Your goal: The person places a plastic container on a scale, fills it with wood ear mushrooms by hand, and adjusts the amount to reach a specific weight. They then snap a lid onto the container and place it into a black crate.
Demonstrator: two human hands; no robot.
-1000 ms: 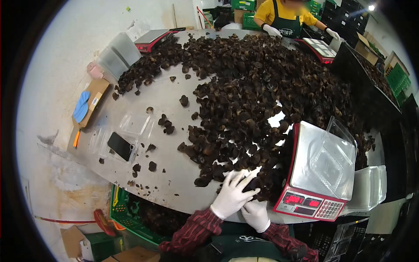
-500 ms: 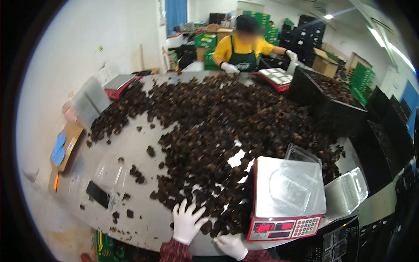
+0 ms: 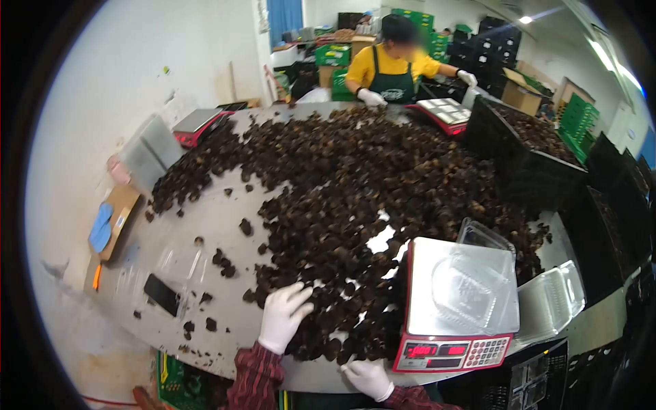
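Observation:
My left hand (image 3: 283, 319), in a white glove, reaches into the near edge of a wide heap of dark brown mushroom-like pieces (image 3: 342, 184). Its fingers are spread over them. Close to the table's front edge is my gloved right hand (image 3: 369, 380), with its fingers curled together beside the nearest pieces. Whether anything is inside that hand is hidden. To its right stands a red and silver digital scale (image 3: 461, 301) with a lit red display. A clear plastic tray (image 3: 471, 294) lies on the scale's plate.
More clear plastic trays (image 3: 550, 301) lie right of the scale. A black phone (image 3: 162, 294) and a cardboard piece (image 3: 119, 222) are at left. Across the table, a person in a yellow shirt (image 3: 389, 65) stands by another scale (image 3: 444, 115). A large black crate (image 3: 523, 154) rises at right.
My left hand has moved slightly left and up, turning with its fingers pointing more to the right. My right hand has shifted a little right. The whole view has shifted slightly.

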